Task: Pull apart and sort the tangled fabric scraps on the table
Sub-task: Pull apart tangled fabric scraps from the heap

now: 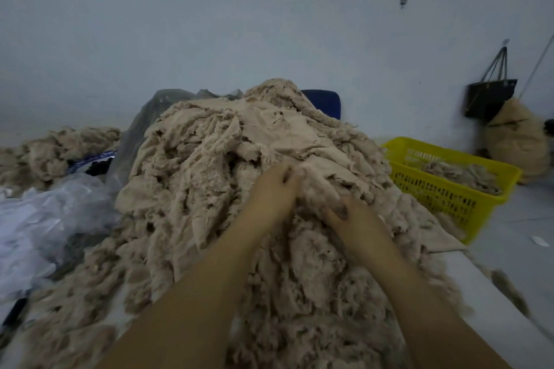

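left grip (271, 192) and right grip (356, 219) both clenched on scraps (227, 141), mid frame. looks soft, light, snaggy; i'd pinch flat cloth edges, not fluff.

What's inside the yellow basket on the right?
A loose heap of frayed beige fabric scraps lies in the yellow basket, toward its right end. The basket's floor under them, and anything lying low behind its near wall, cannot be seen.

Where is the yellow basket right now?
Head view, right side: the yellow basket sits beside the big scrap pile, near the hanging black bag.
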Tool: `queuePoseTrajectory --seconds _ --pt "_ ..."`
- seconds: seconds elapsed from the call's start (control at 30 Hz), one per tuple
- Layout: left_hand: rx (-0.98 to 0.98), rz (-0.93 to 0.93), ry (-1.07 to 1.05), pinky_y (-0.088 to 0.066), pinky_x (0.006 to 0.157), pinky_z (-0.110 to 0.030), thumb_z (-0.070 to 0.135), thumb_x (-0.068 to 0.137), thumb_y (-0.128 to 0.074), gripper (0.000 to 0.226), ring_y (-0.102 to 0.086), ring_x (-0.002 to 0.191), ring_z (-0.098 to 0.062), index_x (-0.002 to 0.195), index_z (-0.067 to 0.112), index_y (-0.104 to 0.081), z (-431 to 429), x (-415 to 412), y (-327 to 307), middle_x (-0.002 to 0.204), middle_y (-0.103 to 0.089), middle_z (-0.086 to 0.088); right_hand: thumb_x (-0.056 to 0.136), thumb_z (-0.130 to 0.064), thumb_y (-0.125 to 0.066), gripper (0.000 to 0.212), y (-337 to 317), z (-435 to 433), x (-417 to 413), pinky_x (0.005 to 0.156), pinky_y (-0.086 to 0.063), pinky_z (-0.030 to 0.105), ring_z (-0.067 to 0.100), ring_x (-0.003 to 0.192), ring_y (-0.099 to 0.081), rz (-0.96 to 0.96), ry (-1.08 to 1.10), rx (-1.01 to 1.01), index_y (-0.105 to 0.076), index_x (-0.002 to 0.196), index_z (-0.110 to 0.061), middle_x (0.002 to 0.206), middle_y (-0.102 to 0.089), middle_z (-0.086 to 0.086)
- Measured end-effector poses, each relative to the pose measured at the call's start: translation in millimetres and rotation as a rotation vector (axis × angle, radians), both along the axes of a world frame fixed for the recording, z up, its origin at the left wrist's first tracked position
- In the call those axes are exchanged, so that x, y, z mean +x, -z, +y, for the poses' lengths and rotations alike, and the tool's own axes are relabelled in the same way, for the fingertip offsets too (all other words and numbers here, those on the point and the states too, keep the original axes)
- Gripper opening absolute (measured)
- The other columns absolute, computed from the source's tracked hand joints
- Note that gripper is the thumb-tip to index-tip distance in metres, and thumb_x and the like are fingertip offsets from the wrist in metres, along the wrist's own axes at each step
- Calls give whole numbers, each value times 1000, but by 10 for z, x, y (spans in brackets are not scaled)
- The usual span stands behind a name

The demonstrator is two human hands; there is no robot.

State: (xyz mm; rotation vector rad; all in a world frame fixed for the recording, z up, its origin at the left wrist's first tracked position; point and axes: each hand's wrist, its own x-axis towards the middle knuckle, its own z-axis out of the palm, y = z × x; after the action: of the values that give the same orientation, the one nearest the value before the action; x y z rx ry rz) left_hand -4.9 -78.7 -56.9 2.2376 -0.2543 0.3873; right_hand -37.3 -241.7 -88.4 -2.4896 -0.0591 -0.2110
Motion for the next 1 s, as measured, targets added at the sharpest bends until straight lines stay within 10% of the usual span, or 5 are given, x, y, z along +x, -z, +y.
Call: queuePoseTrajectory --seconds 0.23,0.37,0.67,0.83,1.0 --pt "-1223 -158 -141 -43 49 -16 20 106 -45 20 -50 55 -5 91 23 -58 825 -212 -496 72 -58 5 105 -27 -38 24 -42 -26 28 53 -29 34 27 66 -50 -145 71 -7 -43 85 -14 71 -47 4" --pt "-1491 -76 -148 -51 69 -18 8 100 -43 25 -54 79 -11 116 14 -62 1051 -260 -489 94 -59 -2 106 -26 -35 31 -136 -67 26 57 -31 34 31 74 -52 -152 87 189 -50 86 -9 78 -52 11" --pt "-1203 160 31 -54 48 -20 17 105 -40 24 -67 53 -4 93 12 -59 348 -379 -436 74 -71 3 91 -64 -51 27 -540 376 -250 75 -44 18 -10 96 -56 -188 -291 507 -49 116 -53 116 -54 -30" --pt "-656 157 131 -52 74 -19 32 100 -55 25 -72 81 -4 87 28 -76 126 -389 -290 86 -77 9 90 -30 -71 20 -278 435 -271 79 -57 23 7 96 -70 57 -265 808 -71 111 -30 102 -74 -15" --pt "-255 -140 -184 -24 38 -16 48 100 -49 59 -32 37 -8 52 15 -42 328 -307 -131 43 -36 9 100 -16 -50 20 -370 -67 -176 58 -58 33 20 68 -72 195 -63 1143 -70 98 -12 78 -75 7"
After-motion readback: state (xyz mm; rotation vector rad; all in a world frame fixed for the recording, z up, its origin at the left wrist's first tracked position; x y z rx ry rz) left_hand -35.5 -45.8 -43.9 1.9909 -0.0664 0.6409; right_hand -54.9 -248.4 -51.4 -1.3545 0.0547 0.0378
